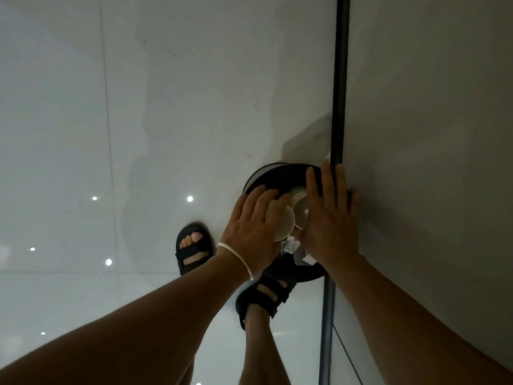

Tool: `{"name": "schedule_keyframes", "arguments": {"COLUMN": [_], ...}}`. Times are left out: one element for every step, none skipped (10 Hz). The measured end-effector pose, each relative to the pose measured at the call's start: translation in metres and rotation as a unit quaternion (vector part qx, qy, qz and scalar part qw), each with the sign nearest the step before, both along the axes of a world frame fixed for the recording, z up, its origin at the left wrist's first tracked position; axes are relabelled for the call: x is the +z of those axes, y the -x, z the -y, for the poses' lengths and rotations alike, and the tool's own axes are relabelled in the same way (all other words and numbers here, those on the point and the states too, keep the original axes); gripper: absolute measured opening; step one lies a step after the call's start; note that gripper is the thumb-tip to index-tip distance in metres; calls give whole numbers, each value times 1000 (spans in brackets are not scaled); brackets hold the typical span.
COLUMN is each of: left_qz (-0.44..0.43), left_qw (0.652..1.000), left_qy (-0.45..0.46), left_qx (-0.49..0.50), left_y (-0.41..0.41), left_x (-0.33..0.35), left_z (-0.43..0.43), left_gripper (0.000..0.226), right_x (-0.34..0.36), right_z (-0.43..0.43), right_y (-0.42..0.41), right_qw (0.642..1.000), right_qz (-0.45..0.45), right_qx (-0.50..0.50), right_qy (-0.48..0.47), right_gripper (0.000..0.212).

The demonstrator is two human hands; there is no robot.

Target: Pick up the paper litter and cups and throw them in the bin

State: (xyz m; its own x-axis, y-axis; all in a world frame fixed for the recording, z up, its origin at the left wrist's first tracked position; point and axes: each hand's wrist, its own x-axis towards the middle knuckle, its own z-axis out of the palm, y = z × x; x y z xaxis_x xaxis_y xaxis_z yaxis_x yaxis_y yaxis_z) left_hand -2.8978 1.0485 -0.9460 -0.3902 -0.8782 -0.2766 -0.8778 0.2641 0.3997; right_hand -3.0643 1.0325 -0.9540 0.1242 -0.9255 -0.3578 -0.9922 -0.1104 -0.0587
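Note:
A round black bin (274, 176) stands on the floor against the wall, seen from straight above. Both my hands are over its mouth with white paper cups (298, 209) and crumpled paper litter (294, 250) squeezed between them. My left hand (252, 226), with a silver bangle on the wrist, curls its fingers round a white cup (284, 225). My right hand (330, 215) has straight fingers and presses its palm against the cups from the right. The paper pokes out below the cups, between my wrists.
The floor is glossy white tile (138, 134) with ceiling lights reflected in it. A grey wall (430, 134) with a dark vertical strip (340, 79) runs along the right. My feet in black sandals (194, 248) stand beside and under the bin.

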Motion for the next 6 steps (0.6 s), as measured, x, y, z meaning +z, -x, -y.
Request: {"name": "schedule_keyframes", "arguments": {"left_qz": [80, 100, 115, 114, 98, 79], "left_qw": [996, 994, 992, 992, 993, 995], "left_qy": [-6, -5, -13, -29, -40, -39], "left_qx": [-39, -54, -50, -48, -60, -39], "left_y": [-11, -14, -10, -12, -21, -35], "left_x": [-16, -25, -23, -7, 30, 79], "left_z": [-12, -20, -19, -16, -5, 13], "left_gripper": [78, 82, 82, 83, 83, 83], "right_x": [-6, -10, -9, 7, 39, 81], "right_z": [1, 0, 1, -1, -9, -16], "right_y": [-3, -4, -4, -5, -8, -16], "right_qw": [1000, 1000, 999, 998, 997, 993], "right_qz": [2, -3, -2, 3, 32, 56], "right_qx": [-2, -4, -11, -19, -49, -72], "right_qy": [-9, -16, -31, -51, -55, -71], "right_gripper": [122, 124, 123, 124, 127, 125]}}
